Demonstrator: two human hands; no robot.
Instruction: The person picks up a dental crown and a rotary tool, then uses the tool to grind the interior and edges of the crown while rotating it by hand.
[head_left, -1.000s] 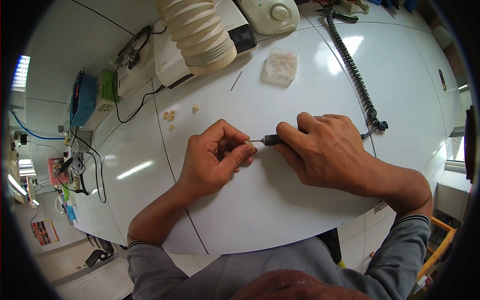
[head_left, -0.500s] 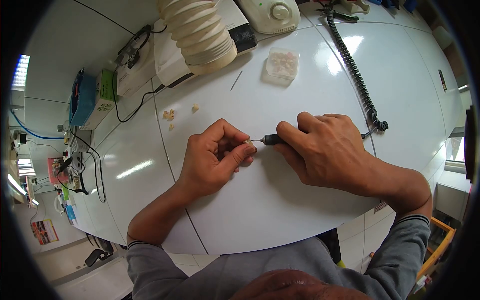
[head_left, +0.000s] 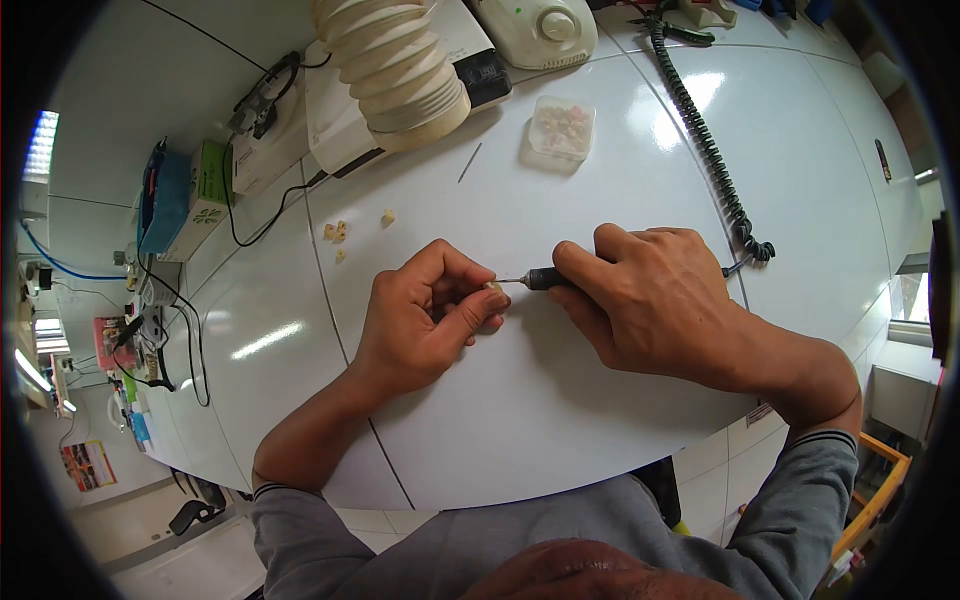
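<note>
Between thumb and fingertips, my left hand point(head_left: 425, 315) pinches a small cream piece point(head_left: 492, 287) that looks like a dental crown. Most of it is covered by the fingers. My right hand point(head_left: 650, 300) is wrapped round a black rotary handpiece point(head_left: 543, 279), held roughly level and pointing left. Its thin metal bur point(head_left: 512, 280) reaches the edge of the crown; whether it touches cannot be made out. Several similar cream pieces point(head_left: 340, 230) lie on the white table point(head_left: 560, 430) beyond my left hand, with one more point(head_left: 388, 216) a little apart.
A coiled black cord point(head_left: 700, 140) runs along the right. A clear plastic box point(head_left: 562, 128) of small pinkish pieces sits near a thin metal rod point(head_left: 470, 162). At the back stand a ribbed suction hose point(head_left: 400, 80) and a white control unit point(head_left: 540, 30). Boxes point(head_left: 205, 200) and cables line the left.
The whole view has shifted very slightly to the left. Both hands keep nearly the same pose, with the bur still at the small cream piece.
</note>
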